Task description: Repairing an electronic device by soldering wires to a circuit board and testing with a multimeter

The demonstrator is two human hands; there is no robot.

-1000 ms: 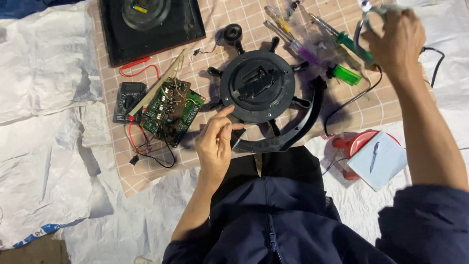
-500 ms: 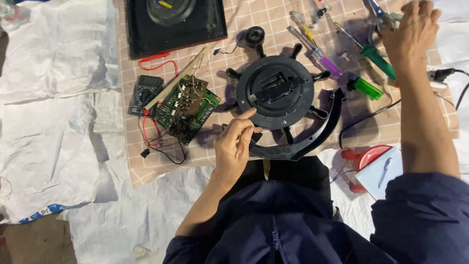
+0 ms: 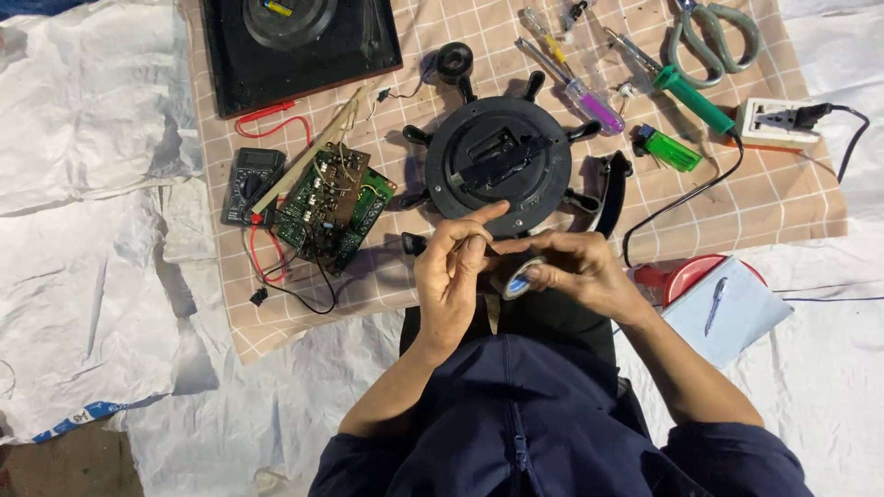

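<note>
Tape roll: small, round, silvery-blue rim; held over my lap, just below the black disc, between both my hands.
R hand: fingers curled round the roll, gripping its edge; thumb side faces the L hand.
L hand: index finger stretched out toward the disc, other fingers bent narrow, tips pinched at the roll's edge; can't tell if a loose tape end is in the pinch.
Black disc: round housing w/ knob-like spokes all round, lies flat on the checked cloth, just beyond my fingers.
Circuit board: green, left of the disc, tilted, wires running off it.
Multimeter: dark, touching the board's left side, red lead looped near it.
Black square unit: top left of cloth, round recess in its middle.
Screwdrivers: purple-handled one and green-handled one, both right of the disc's top.
Scissors: grey-green handles, top right.
Power strip: white, right edge of cloth, black cable plugged in.
Notepad: pale blue, pen on it, lying over a red bowl, near my R forearm.
</note>
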